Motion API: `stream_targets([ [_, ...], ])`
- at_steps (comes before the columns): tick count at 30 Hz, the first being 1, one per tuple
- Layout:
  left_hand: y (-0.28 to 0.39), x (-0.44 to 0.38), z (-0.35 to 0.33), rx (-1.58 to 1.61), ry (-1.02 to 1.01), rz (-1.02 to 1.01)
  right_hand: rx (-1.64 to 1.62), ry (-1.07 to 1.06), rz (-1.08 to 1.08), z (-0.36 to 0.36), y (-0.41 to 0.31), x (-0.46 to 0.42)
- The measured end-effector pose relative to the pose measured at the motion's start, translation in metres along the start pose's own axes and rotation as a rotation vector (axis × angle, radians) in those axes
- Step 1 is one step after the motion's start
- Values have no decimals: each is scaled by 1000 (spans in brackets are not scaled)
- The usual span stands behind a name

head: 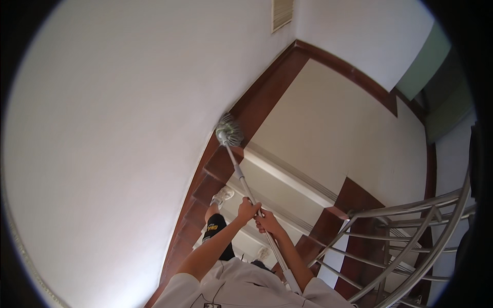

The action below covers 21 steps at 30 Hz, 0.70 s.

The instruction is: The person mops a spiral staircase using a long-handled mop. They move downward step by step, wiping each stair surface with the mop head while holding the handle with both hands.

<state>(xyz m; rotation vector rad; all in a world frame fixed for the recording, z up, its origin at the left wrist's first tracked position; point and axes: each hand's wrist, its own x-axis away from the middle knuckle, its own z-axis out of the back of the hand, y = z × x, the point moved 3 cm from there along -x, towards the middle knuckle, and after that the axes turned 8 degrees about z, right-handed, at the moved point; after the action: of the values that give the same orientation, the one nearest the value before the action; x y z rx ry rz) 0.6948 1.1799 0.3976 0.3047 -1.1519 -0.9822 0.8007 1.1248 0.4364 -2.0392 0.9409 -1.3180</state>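
Note:
A mop with a grey string head (229,131) rests at the red-brown border of the stair landing, close against the white wall on the left. Its metal pole (246,186) runs down toward my body. My left hand (249,210) and my right hand (267,221) both grip this pole, one close beside the other; the arms come near each other at the wrists, and the hands partly hide the pole.
Pale stair treads with red-brown edges (219,166) descend to the beige landing (331,115). A stainless steel railing (408,208) curves along the right. White walls (115,115) enclose the landing, with a vent (282,14) at the top. My shoe (223,194) is on a step.

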Motion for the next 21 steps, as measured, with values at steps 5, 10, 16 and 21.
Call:
stream_targets([
  [5, -3, 15, -23, 108, -64, 70, -197, -45, -27, 11, 16, 19],
  [10, 2, 56, -100, -323, -21, 6, -392, 20, 72, 55, 44, 89],
  [16, -27, 143, -213, -616, -278, -232, -722, 293, 179, 97, 128, 207],
  [21, -66, 217, -284, -734, -658, -355, -727, 543, 338, 98, 172, 300],
])
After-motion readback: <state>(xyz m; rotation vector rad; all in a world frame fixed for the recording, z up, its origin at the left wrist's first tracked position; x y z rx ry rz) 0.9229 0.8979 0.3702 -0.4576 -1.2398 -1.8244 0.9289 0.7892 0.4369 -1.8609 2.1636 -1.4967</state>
